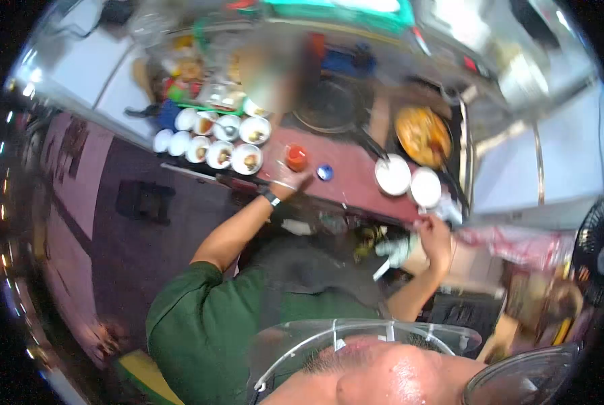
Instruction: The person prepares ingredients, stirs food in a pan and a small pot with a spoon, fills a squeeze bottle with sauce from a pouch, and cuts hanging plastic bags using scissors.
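Two rows of small white cups [220, 154] hold the left end of a reddish counter [359, 187], the front row close along its edge. Just to their right stands a small container with red-orange contents [296, 154], set back a little from the front edge. The left hand [292, 179], with a dark watch [271, 198] at the wrist, is at the near side of this container; blur hides whether the fingers are closed around it or only resting against it, so I cannot tell. A round blue object [325, 172] lies just beside that hand, to its right, leaving a narrow gap on that side. Between it and two white bowls [425, 187] runs a wider stretch of red surface, the most open room at the front. The bowls sit side by side near the right end, with a pan of orange food [420, 135] behind them. A dark pan [332, 104] stands at the back, its handle slanting toward the bowls. The right hand [435, 237] is near the front edge, below the bowls, fingers bent; whether they grip anything, I cannot tell.
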The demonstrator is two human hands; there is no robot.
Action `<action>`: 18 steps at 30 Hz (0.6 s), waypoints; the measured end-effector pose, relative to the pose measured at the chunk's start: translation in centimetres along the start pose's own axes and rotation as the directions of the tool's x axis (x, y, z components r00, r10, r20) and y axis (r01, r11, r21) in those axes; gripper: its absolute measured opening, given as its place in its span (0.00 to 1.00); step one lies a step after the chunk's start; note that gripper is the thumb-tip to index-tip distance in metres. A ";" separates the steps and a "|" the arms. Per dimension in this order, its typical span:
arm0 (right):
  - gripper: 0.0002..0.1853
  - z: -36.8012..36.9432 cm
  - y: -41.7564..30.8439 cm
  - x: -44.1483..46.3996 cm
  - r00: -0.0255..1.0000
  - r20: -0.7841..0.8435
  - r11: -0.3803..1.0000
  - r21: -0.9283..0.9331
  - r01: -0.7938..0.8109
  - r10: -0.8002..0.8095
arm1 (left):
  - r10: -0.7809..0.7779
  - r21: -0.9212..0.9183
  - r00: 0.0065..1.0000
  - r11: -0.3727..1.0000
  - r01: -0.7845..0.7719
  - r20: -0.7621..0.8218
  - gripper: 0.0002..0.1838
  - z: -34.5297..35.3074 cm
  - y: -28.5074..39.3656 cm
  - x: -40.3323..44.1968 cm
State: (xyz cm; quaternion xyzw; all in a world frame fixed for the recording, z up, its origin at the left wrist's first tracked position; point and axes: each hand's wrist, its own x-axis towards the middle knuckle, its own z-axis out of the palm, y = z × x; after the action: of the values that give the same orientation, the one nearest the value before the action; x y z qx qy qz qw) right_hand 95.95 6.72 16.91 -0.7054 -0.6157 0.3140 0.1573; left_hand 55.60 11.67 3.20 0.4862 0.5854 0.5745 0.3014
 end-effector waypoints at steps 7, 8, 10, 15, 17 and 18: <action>0.15 -0.4 -22.4 1.2 0.584 0.006 0.575 0.182 0.798 -0.812 | 0.165 0.235 0.986 0.958 -0.163 0.014 0.56 -2.5 -4.0 -1.2; 0.16 -0.2 -25.7 2.0 0.498 0.004 0.491 0.170 0.854 -0.867 | 0.039 0.065 0.996 0.997 -0.045 0.086 0.57 -3.7 -2.2 -1.3; 0.20 0.4 -34.4 2.6 0.287 -0.057 0.275 0.157 0.948 -0.956 | 0.289 0.218 0.957 0.934 -0.284 0.010 0.55 -6.9 2.5 -1.7; 0.23 3.6 -57.6 10.8 -0.124 -0.047 -0.112 -0.196 0.974 -0.991 | 0.137 0.031 0.972 0.989 -0.145 0.191 0.51 -14.7 3.8 -1.3; 0.20 3.7 -66.1 12.4 -0.128 -0.090 -0.106 -0.209 0.972 -0.988 | 0.245 -0.112 0.958 0.967 -0.230 0.149 0.41 -18.3 8.0 -0.7; 0.20 4.9 -71.9 17.7 0.024 -0.060 0.037 -0.226 0.973 -0.998 | 0.238 -0.154 0.966 0.963 -0.222 0.097 0.38 -19.1 6.1 -0.6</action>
State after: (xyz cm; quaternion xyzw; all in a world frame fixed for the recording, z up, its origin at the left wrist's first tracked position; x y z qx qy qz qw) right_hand 38.27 36.90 52.57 -0.1185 -0.9298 0.0064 0.3484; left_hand 39.75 3.01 11.97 0.5605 0.4642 0.6170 0.2996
